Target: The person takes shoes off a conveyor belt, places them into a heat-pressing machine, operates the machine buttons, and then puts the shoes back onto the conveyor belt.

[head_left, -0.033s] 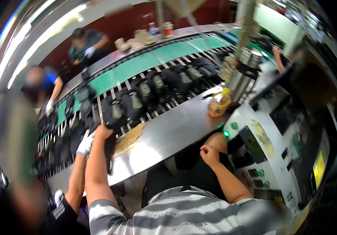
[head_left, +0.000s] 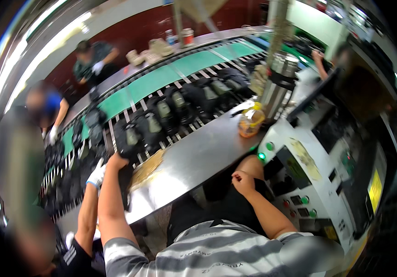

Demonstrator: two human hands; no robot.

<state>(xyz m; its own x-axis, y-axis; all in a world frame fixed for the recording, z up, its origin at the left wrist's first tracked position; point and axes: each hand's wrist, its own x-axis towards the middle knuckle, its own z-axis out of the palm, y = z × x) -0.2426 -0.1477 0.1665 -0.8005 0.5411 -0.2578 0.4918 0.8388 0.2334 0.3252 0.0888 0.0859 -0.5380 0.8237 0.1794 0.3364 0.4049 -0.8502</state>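
My left hand (head_left: 116, 161) is closed over the upper end of a black shoe (head_left: 125, 180), at the near edge of the roller conveyor. That shoe hangs over the metal ledge, and my fingers partly hide it. My right hand (head_left: 243, 182) rests by my bent knee, its fingers curled in and nothing visible in them. Just left of my left hand is a co-worker's white-gloved hand (head_left: 97, 174). A row of black shoes with grey-green tongues (head_left: 165, 111) lies along the rollers beyond.
Right of the metal ledge (head_left: 194, 159) is a white machine panel (head_left: 277, 138) with buttons. A yellow-topped jar (head_left: 250, 123) and a steel flask (head_left: 279, 85) stand near it. Past the shoes runs a green belt (head_left: 152, 85); several people work at the left and far side.
The whole scene sits slightly further left in the picture, as the view has turned a little. Both hands keep nearly the same pose, and the co-worker's gloved hand stays beside my left.
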